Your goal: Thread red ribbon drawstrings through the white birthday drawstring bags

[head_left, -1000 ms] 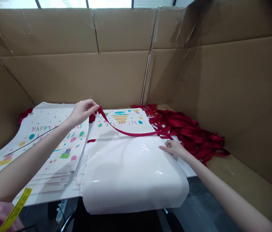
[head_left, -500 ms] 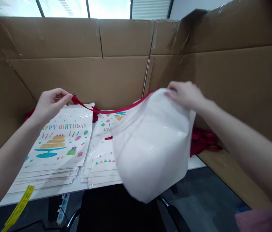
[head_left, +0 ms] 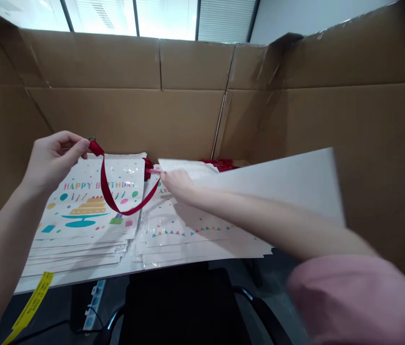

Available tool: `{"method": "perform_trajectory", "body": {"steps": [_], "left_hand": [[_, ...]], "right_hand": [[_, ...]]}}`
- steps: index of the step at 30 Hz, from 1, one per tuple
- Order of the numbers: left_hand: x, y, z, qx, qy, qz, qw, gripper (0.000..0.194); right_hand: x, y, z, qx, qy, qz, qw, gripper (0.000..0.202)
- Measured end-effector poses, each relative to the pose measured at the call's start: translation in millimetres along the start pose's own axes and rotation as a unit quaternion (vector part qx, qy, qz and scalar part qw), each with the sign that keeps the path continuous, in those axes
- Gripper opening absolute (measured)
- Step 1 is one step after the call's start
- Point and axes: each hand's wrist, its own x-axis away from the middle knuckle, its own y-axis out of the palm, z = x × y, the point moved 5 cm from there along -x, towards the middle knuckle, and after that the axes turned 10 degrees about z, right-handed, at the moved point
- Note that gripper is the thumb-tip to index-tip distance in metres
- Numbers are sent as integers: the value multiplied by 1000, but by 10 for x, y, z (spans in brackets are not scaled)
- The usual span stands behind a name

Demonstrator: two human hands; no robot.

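Between thumb and fingers, my left hand point(head_left: 56, 155) pinches one end of a red ribbon point(head_left: 110, 199), beside a small metal ring. The ribbon hangs in a loop toward my right hand point(head_left: 177, 184), which is closed at its other end and at the edge of a white sheet or bag point(head_left: 288, 184), blurred by motion. Under my left hand lies a stack of printed "HAPPY BIRTHDAY" bags point(head_left: 90, 220) with a cake picture. A second stack of printed bags point(head_left: 188, 244) lies right of it, partly covered by my right forearm.
Tall cardboard walls point(head_left: 130, 117) surround the white table point(head_left: 69, 283). Red ribbons point(head_left: 222, 165) lie behind the right stack. A black chair point(head_left: 184, 311) stands at the front edge. A yellow tag point(head_left: 35, 302) and a power strip point(head_left: 94, 304) show at lower left.
My right hand has moved left and down toward my left hand, and the white item has swung to the right. The ribbon now sags in a deep loop. My left hand has shifted slightly left.
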Motion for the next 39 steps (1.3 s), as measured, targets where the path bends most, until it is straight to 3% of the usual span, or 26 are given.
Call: {"method": "perform_trajectory", "body": {"steps": [3, 6, 10, 15, 19, 28, 32, 39], "left_hand": [[97, 1, -51, 4, -1, -16, 1000, 23], [158, 18, -109, -11, -19, -34, 999, 18], [165, 96, -205, -30, -55, -49, 997, 17], [93, 331, -342, -43, -49, -93, 993, 21], [26, 550, -422, -63, -33, -126, 990, 27], [-170, 917, -648, -96, -31, -176, 979, 33], [-218, 1015, -743, -94, -40, -199, 975, 32], [-224, 1084, -881, -96, -68, -227, 967, 29]], "right_hand": [[90, 735, -24, 30, 15, -91, 995, 26], [159, 1070, -13, 15, 26, -164, 986, 21], [170, 1119, 97, -21, -2, -203, 979, 38], [-13, 1092, 421, -72, -56, -161, 983, 26], [-318, 1261, 562, -125, -109, -126, 978, 21], [-937, 1762, 411, -208, -219, -168, 938, 23], [-1054, 1883, 331, -207, -281, -203, 915, 25], [-1146, 2055, 255, -198, -307, -230, 902, 12]]}}
